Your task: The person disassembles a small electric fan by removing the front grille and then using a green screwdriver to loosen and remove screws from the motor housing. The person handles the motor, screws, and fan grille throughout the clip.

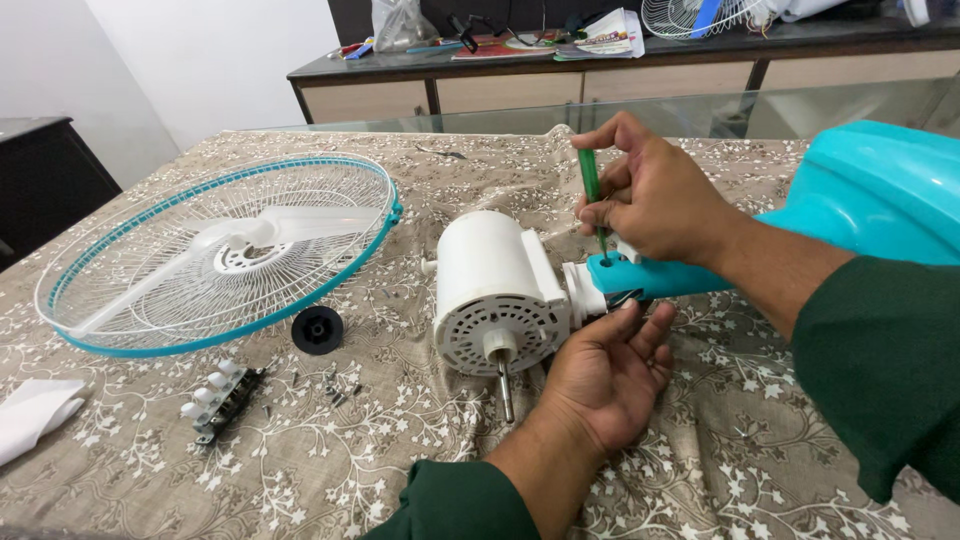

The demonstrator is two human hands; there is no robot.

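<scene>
the bench (760, 470), draped in a beige floral cloth, carried a round white wire fan guard with a teal rim (215, 250) on the left. near the middle lay a white cylindrical fan motor housing (495, 290), joined to a teal plastic neck (650, 278). the left hand (605, 375) lay open, fingers apart, under that joint. the right hand (655, 195) was clamped on a thin green screwdriver (593, 195), tip down at the neck. a black round cap (317, 329) sat just beside the guard.

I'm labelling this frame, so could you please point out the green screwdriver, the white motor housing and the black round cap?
green screwdriver (591, 185): head view, on its green handle.
white motor housing (488, 265): head view, on its smooth top side.
black round cap (317, 329): head view, on its centre.
</scene>
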